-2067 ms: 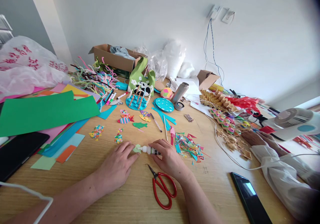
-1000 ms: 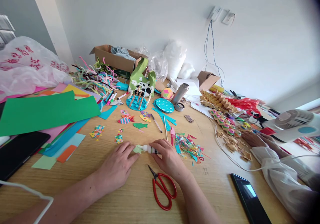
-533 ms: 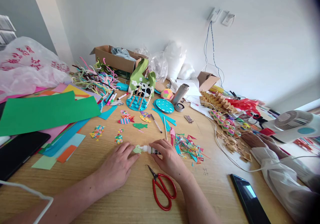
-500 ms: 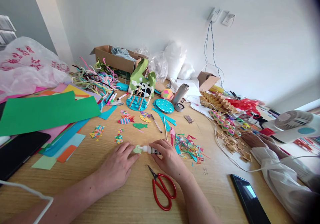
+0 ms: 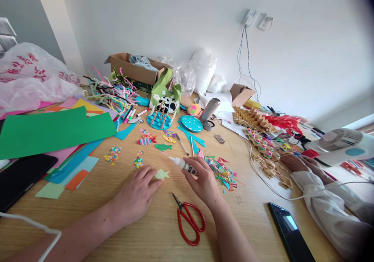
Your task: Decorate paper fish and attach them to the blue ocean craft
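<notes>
My left hand [image 5: 134, 196] rests on the table, with its thumb and forefinger holding the head end of a small pale green paper fish [image 5: 162, 174]. Its tail points right. Wrapped in my right hand [image 5: 203, 180] is a white glue bottle [image 5: 179, 162], tilted with its nozzle up and to the left, apart from the fish. Red-handled scissors [image 5: 181, 206] lie between my forearms, blades slightly parted. Beyond the hands are a green paper fish [image 5: 163, 147], a striped fish [image 5: 145, 141] and small heaps of coloured paper dots [image 5: 138, 160].
Paper scraps [image 5: 223, 170] lie right of my right hand, coloured sheets [image 5: 58, 131] at left. A steel flask [image 5: 210, 109] stands farther back. At right are a phone [image 5: 290, 231], a white cable [image 5: 263, 184], a fan [image 5: 344, 145] and another person's hands [image 5: 309, 168].
My right hand has lifted the glue bottle away from the fish, up and to the right, tipping its nozzle upward. More of the fish shows. My left hand has stayed in place.
</notes>
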{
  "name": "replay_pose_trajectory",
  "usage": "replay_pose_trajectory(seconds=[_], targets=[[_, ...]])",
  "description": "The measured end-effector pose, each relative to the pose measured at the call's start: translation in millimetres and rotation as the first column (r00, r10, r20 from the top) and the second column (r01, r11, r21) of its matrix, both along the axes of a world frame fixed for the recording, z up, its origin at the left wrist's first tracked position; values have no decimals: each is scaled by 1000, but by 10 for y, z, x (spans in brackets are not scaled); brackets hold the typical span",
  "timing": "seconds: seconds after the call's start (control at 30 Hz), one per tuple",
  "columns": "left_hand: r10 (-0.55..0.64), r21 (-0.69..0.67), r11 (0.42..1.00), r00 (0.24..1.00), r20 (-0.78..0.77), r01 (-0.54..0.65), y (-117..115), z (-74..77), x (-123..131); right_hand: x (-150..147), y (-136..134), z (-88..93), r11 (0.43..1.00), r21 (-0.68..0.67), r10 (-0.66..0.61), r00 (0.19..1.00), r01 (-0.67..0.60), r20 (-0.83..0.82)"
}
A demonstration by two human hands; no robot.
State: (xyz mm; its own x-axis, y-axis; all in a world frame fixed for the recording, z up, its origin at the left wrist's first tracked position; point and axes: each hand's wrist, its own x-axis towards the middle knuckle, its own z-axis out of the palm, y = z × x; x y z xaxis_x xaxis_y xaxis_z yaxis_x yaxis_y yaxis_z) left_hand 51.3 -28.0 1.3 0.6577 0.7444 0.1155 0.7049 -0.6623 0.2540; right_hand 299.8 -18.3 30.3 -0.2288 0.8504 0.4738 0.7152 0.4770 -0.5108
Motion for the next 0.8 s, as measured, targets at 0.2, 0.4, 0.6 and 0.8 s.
replay_pose_trajectory(seconds=[0.2,0.4,0.6,0.8], targets=[[2,-18,1000,1000,-16,-3,3,-3,-11,121,30,49,971,-142,-230,914,192,-335],[1,-22,1000,1000,-8,-1,-11,19,-14,234,113,-37,950,-282,-295,676,132,-676],[-5,-5,1000,1000,-1,5,-1,24,-13,255,163,-95,939,-342,-314,509,42,-801],[-5,13,1000,999,43,4,-14,-9,-15,193,157,-54,943,-332,-315,403,29,-859]])
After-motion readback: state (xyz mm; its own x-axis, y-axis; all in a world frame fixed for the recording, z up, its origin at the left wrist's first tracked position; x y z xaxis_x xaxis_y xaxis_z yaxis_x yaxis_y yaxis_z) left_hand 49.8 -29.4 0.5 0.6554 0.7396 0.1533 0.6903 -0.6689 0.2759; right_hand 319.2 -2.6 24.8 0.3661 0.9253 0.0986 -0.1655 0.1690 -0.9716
